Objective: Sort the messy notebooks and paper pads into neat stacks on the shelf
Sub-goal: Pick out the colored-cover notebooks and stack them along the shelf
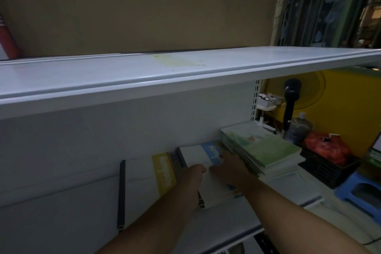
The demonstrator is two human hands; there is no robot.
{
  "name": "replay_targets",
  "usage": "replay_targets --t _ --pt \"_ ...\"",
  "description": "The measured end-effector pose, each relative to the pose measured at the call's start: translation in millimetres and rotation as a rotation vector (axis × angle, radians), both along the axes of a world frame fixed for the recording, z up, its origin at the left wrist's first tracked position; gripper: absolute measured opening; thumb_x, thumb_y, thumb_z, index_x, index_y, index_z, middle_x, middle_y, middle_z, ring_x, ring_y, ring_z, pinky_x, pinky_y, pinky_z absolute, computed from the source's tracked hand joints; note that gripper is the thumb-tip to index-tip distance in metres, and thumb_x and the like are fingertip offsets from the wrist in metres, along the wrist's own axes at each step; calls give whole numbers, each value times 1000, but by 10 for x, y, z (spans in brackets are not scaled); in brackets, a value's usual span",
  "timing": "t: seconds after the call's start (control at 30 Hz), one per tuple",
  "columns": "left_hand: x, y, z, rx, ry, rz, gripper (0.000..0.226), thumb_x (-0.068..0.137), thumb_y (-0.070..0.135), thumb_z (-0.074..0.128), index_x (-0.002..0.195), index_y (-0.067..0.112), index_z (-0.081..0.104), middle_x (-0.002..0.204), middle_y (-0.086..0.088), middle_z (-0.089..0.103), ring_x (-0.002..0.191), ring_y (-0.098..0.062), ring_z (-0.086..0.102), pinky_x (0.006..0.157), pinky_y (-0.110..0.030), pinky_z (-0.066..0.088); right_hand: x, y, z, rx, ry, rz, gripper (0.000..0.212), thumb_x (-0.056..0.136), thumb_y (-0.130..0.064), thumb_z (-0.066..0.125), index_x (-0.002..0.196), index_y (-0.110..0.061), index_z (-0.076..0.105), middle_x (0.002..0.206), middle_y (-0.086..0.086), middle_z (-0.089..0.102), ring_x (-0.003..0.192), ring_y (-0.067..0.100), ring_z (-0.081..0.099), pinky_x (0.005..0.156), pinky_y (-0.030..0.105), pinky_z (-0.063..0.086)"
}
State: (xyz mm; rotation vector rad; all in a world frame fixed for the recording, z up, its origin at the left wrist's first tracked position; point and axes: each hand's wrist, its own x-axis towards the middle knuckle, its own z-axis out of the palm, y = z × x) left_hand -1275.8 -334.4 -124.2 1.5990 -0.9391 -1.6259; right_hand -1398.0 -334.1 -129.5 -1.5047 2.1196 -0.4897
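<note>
Left hand (195,172) grips the white blue-banded paper pad (199,155); right hand (229,169) touches it (grip unclear). Shoving rightward could topple the uneven green-covered notebook stack (263,147).

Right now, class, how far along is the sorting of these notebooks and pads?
Done: green notebooks are piled at the right end of the shelf. In hand: left hand and right hand hold the blue pads. To do: the yellow pad seems unsorted, and the green pile's edges look staggered.
</note>
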Motion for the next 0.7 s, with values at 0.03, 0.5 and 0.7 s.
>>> replay_targets --t 0.03,0.5,0.7 --pt "0 -14 -7 -2 5 7 53 96 11 52 143 -3 33 146 -19 34 129 -33 43 105 -41 36 -13 -16 -6 -2 -9 15 71 81 -46 59 142 -19 33 142 11 36 127 32 41 100 39 44" --pt "130 190 392 -219 -198 -126 67 91 17 55 147 4 22 150 -11 33 132 -27 40 103 -29 38 152 -38 -146 -30 306 107 40 98 -33 39 132 -13 46 138 13 45 122 28 48 97 34 42" --pt "1463 390 669 -592 -643 -375 44 101 31 38 141 15 37 152 4 27 141 -16 21 112 -25 21 848 -23 167 -172 636 249 55 99 -35 28 150 -17 18 157 18 12 144 35 13 117 43 17"
